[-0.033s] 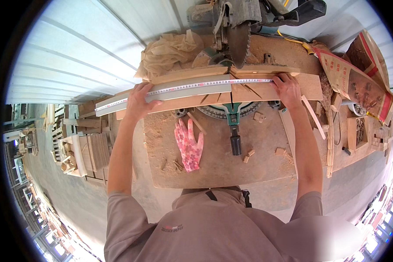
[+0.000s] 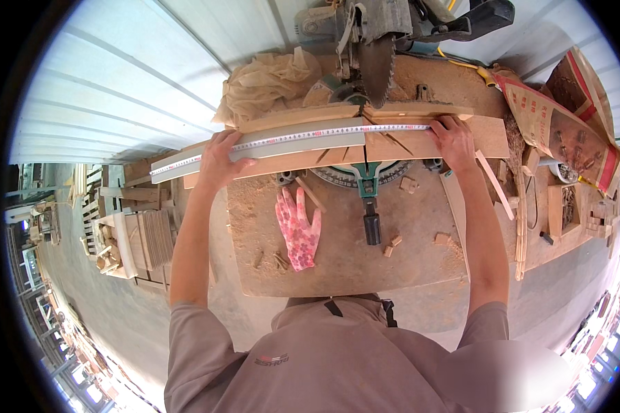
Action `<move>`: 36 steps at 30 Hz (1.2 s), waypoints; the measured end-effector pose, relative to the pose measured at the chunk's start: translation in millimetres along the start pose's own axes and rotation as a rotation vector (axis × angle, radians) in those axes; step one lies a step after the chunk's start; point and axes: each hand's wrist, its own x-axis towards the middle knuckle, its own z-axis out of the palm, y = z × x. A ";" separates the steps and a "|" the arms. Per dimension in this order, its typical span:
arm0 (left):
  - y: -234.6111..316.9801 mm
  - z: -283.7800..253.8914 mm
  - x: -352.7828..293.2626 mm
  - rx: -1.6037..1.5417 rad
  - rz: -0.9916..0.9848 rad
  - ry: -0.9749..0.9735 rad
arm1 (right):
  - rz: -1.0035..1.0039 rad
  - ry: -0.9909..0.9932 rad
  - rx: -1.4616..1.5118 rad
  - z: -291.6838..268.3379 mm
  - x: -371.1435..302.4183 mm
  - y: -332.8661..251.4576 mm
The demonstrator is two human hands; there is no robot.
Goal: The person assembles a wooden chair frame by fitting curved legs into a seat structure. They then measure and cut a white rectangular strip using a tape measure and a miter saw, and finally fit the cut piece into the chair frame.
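A long grey strip [image 2: 303, 143] lies across the saw table, its right end by the slot of a miter saw [image 2: 377, 69]. Along it runs a white tape measure blade [image 2: 337, 131], which continues past the strip over a wooden board [image 2: 489, 141]. My left hand [image 2: 222, 162] is closed over the strip and tape, fingers at the far edge and thumb at the near one. At the tape's right end, my right hand [image 2: 455, 143] has its fingers curled down on it; the fingertips are partly hidden. The toothed saw blade is raised behind the board.
A pink patterned glove [image 2: 298, 230] lies on the bench [image 2: 337, 272], left of the saw's black handle [image 2: 371, 224]. Small offcuts [image 2: 391, 246] and sawdust are scattered around. Crumpled cloth [image 2: 269, 79] sits back left, a paper sack [image 2: 565, 124] at right. Stacked wood [image 2: 148, 237] stands left.
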 end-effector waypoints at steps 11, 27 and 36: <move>-1.9 -1.0 0.0 0.031 -0.015 -0.033 | -0.017 0.032 0.008 -0.9 -0.1 -1.5; -37.7 -6.1 13.6 -0.030 0.046 -0.195 | 0.020 -0.032 0.190 -16.5 -8.6 -41.4; -8.6 -15.9 5.7 0.006 0.048 -0.155 | 0.155 -0.225 0.405 -39.8 -135.2 -138.4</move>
